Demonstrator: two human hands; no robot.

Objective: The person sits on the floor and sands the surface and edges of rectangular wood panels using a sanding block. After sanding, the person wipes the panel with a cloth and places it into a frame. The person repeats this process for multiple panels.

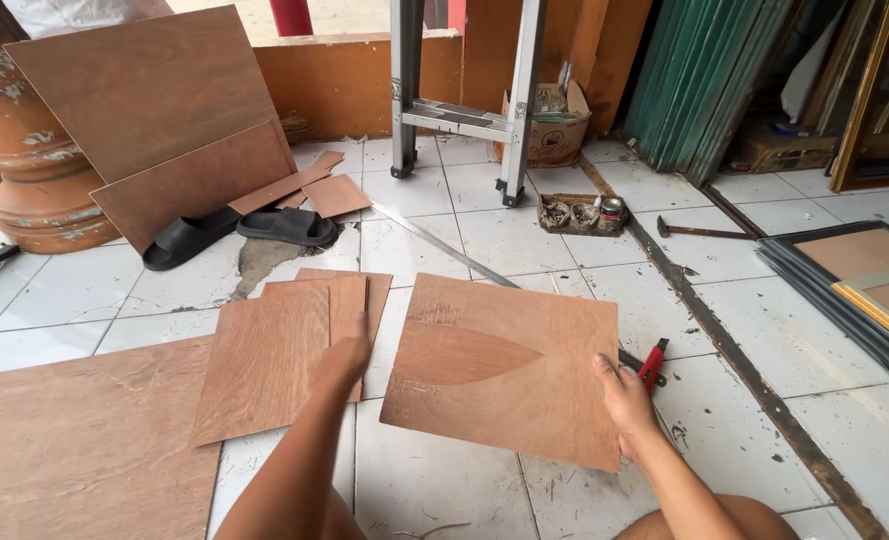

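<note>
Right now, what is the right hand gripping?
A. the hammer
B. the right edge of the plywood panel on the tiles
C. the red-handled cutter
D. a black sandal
B: the right hand clasps the right edge of the plywood panel, while the red-handled cutter lies untouched on the tiles just beyond it.

On the white tiled floor (434,470), the right hand (626,400) grips the right edge of a brown plywood panel (504,365), tilted slightly. The left hand (347,352) rests on a stack of plywood sheets (264,360). A red-handled cutter (652,362) lies just beside the right hand; black sandals (286,226) sit farther back.
</note>
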